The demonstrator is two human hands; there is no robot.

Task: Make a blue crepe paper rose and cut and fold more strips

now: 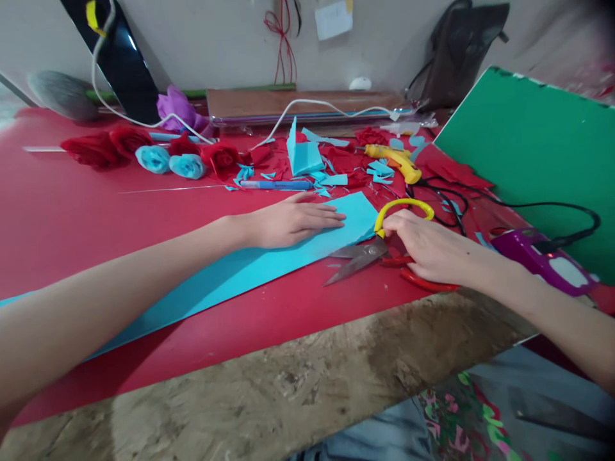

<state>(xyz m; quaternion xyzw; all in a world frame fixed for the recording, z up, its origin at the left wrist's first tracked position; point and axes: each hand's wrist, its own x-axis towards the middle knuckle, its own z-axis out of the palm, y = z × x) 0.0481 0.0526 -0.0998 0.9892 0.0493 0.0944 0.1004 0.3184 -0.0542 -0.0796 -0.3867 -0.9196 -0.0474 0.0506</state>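
Observation:
My left hand (298,222) lies flat on a long strip of light blue paper (362,213), with its fingers stretched toward the paper's right end. The strip runs under my left forearm to the left. My right hand (420,246) is closed on a pair of scissors (364,255) with one yellow and one red handle. Its blades are parted and point left, near the paper's front edge. Where my fingers wrap the handles is partly hidden. A blue pen (276,185) lies just behind my left hand.
Behind are red paper roses (221,159), blue roses (187,166), a folded blue piece (305,157), scattered scraps and a yellow glue gun (394,161). To the right are a purple power strip (545,259), a black cord and a green board (533,147). The worn table edge (269,390) is in front.

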